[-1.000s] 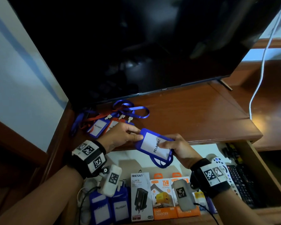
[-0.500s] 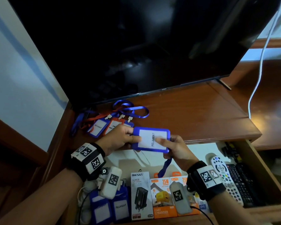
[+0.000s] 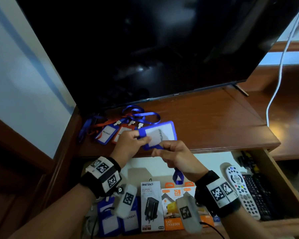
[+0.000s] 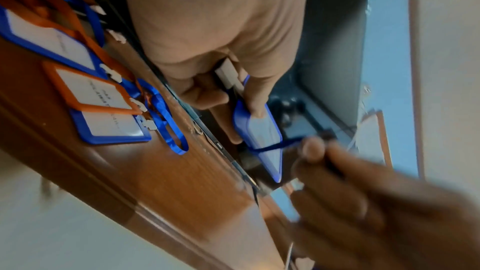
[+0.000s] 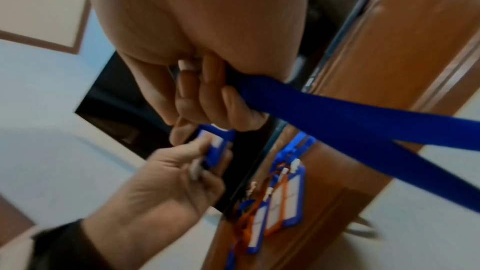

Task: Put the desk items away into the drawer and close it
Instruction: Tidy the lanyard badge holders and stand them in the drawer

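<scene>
A blue badge holder (image 3: pixel 160 133) with a white card is held above the desk's front edge. My left hand (image 3: pixel 129 144) pinches its left end, near the white clip (image 4: pixel 228 75). My right hand (image 3: pixel 176 155) grips its blue lanyard (image 5: pixel 337 124), which runs through the curled fingers and hangs in a loop (image 3: pixel 178 177) over the open drawer (image 3: pixel 281 173). Several more blue and orange badge holders (image 3: pixel 110 134) with tangled lanyards (image 3: pixel 140 115) lie on the desk (image 3: pixel 205 121) behind my left hand.
A large dark TV screen (image 3: pixel 145 49) stands at the back of the desk. The drawer holds charger boxes (image 3: pixel 162 207), blue badge holders (image 3: pixel 117 219), a white remote (image 3: pixel 240 188) and a black remote (image 3: pixel 261 195). A white cable (image 3: pixel 280 66) hangs at the right.
The badge holder has been lifted and turned flatter toward the desk. My right hand has shifted from the card's edge to the lanyard, pulling it taut across the holder.
</scene>
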A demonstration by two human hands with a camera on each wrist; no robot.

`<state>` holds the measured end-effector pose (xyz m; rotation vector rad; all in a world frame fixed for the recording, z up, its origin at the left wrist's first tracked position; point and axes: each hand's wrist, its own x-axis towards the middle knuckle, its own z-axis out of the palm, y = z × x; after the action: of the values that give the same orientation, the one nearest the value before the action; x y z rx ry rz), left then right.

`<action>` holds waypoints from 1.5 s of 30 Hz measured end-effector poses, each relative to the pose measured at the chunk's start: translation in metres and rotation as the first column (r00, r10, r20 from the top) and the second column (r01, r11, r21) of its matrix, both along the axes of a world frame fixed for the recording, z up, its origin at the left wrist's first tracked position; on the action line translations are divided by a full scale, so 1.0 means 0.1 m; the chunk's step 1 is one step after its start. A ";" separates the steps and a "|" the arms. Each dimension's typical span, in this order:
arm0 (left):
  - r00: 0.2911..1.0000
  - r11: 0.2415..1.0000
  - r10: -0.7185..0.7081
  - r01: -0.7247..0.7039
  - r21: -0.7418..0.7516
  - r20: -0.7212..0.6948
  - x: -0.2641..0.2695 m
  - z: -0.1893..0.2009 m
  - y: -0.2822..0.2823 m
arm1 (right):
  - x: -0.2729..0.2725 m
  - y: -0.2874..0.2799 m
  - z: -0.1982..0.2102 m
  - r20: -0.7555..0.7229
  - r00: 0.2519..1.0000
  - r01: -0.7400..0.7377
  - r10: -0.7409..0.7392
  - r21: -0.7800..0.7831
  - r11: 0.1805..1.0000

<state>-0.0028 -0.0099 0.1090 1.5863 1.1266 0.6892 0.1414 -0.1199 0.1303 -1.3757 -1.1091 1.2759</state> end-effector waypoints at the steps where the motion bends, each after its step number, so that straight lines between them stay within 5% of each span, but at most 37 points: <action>1: 0.997 0.998 -0.047 0.049 0.037 -0.061 0.01 -0.03 -0.03 | -0.01 0.01 0.03 0.031 0.999 -0.014 0.013 0.008 1.000; 9: 0.899 0.942 -0.321 0.337 0.003 -0.297 -0.02 0.03 -0.14 | 0.11 0.08 0.12 0.158 0.987 -0.001 -0.007 0.049 0.999; 16: 0.861 0.851 -0.505 0.487 -0.196 -0.056 -0.24 0.07 -0.13 | 0.26 0.08 0.16 0.068 0.998 0.017 -0.019 0.026 1.000; 23: 0.918 0.896 -0.321 0.374 -0.240 0.234 -0.31 0.10 -0.09 | 0.19 0.17 -0.23 -0.037 0.995 0.089 -0.091 -0.055 0.995; 32: 0.851 0.949 0.011 0.157 -0.274 0.525 -0.15 0.19 -0.15 | -0.02 0.26 -0.45 -0.279 0.958 0.041 -0.070 -0.111 0.993; 35: 0.868 0.955 0.130 0.020 -0.295 0.480 -0.12 0.13 -0.12 | 0.01 0.28 -0.53 -0.236 0.968 0.053 -0.087 -0.144 0.988; 40: 0.884 0.930 0.335 -0.254 -0.266 0.327 -0.14 0.00 -0.01 | -0.04 0.22 -0.45 0.039 0.999 -0.011 0.016 -0.141 0.990; 45: 0.967 0.968 0.248 -0.249 0.014 0.062 -0.22 -0.03 0.03 | -0.14 0.15 -0.10 0.218 0.961 -0.159 0.168 -0.058 0.986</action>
<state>-0.0247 -0.0073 0.1062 1.4460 1.2899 0.9108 0.1275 -0.1046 0.1202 -1.5103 -1.3812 1.2895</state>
